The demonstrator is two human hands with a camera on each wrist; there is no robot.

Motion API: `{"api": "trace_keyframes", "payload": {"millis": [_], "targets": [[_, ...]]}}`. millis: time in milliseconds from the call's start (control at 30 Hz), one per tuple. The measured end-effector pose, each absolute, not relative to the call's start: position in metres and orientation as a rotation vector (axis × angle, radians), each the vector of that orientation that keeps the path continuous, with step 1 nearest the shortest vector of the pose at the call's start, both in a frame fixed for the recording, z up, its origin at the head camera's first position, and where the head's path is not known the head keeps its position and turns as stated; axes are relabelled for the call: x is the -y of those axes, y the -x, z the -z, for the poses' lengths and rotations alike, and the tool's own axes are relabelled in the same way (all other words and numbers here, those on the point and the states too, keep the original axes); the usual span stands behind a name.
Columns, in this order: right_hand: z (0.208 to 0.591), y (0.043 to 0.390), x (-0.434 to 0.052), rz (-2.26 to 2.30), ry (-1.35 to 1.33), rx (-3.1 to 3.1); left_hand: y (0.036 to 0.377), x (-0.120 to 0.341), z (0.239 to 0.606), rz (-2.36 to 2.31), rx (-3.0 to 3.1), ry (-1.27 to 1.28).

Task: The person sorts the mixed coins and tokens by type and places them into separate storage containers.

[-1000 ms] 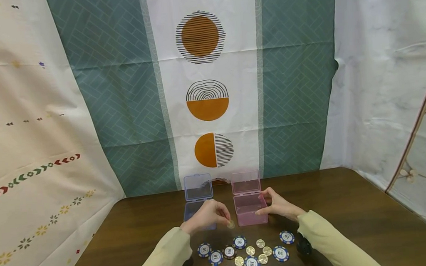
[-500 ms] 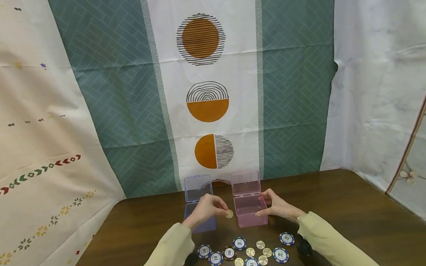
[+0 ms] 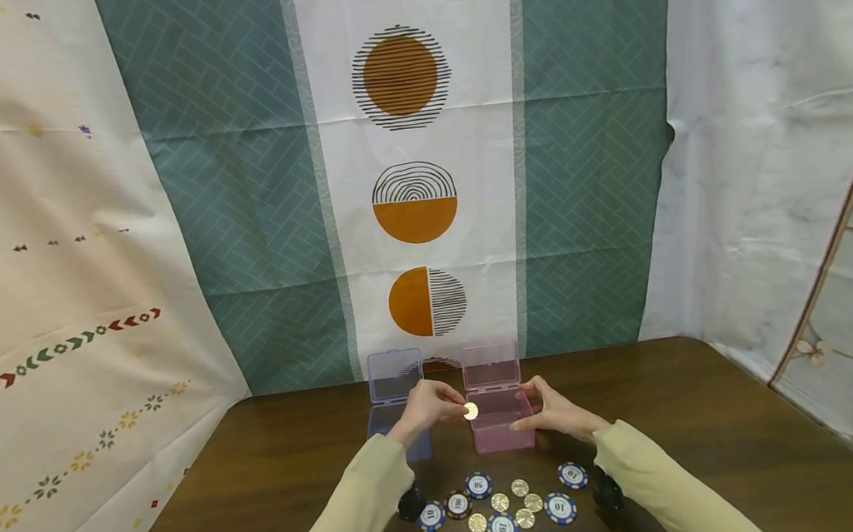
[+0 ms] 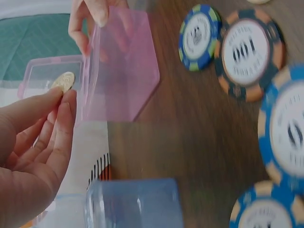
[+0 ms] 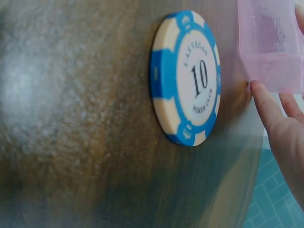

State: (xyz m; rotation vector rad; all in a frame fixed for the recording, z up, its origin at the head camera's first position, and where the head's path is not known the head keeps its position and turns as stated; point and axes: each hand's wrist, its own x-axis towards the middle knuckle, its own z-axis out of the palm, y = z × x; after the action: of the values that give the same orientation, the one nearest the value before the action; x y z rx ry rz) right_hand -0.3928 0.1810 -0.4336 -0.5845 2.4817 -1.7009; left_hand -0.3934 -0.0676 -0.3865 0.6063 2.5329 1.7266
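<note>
L hand [image 3: 426, 406], gold coin [image 3: 471, 411] (pinched), pink box [image 3: 501, 431]

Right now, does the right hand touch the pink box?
Touching. In the head view the right hand has fingers curled on the pink box; the left wrist view shows fingers on its wall.
</note>
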Motion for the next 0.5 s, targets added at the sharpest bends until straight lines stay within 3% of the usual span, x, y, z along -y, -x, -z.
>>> {"api": "trace_keyframes", "payload": {"millis": [500], "targets": [[0.433,0.393,-0.180,1.688,0.566,-2.506,0.392,0.050,0.394,-1.818,-2.480,-0.480]]}}
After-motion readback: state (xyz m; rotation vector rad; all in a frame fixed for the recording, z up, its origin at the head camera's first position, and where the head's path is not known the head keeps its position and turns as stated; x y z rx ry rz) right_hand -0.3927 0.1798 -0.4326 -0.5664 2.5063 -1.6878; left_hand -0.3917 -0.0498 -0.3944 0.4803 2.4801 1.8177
